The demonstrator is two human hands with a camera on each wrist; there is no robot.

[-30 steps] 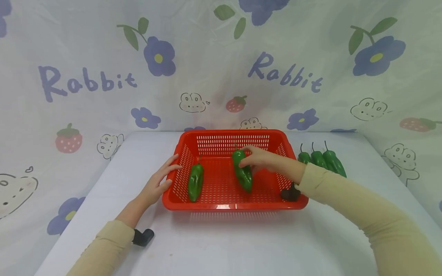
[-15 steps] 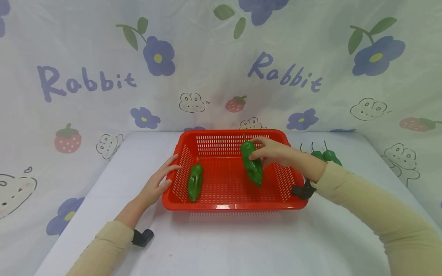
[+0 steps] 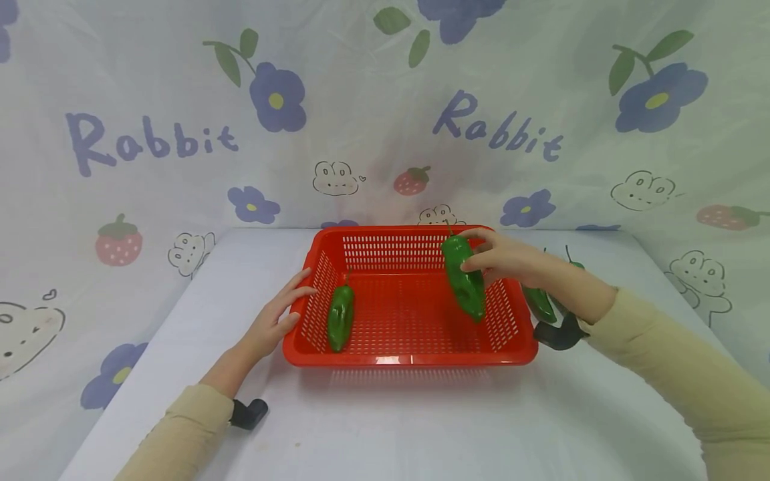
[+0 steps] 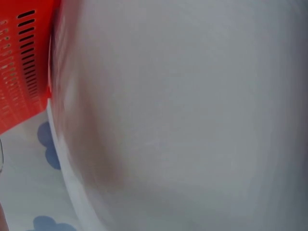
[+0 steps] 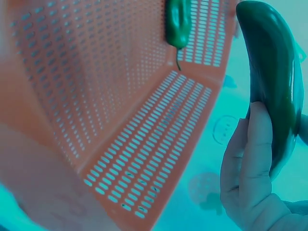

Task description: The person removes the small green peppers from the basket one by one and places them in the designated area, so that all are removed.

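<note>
Pinching pepper (image 3: pixel 465 286), right hand (image 3: pixel 502 259) has lifted it rightward, leaving other pepper (image 3: pixel 341 318) low inside; left hand (image 3: pixel 273 324) spread at basket rim (image 3: pixel 457 359).

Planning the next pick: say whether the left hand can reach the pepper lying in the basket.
Likely yes: the left hand is at the basket, close to that pepper; the wall stands between, but the basket is open above.

I see a wide gap inside the red perforated plastic basket (image 3: pixel 361 361), between the glossy green pepper (image 3: pixel 340 321) lying left and the curved green pepper (image 3: pixel 463 280) in the right hand (image 3: pixel 502 259); the right forearm (image 3: pixel 580 290) obstructs the green peppers outside (image 3: pixel 541 306).
</note>
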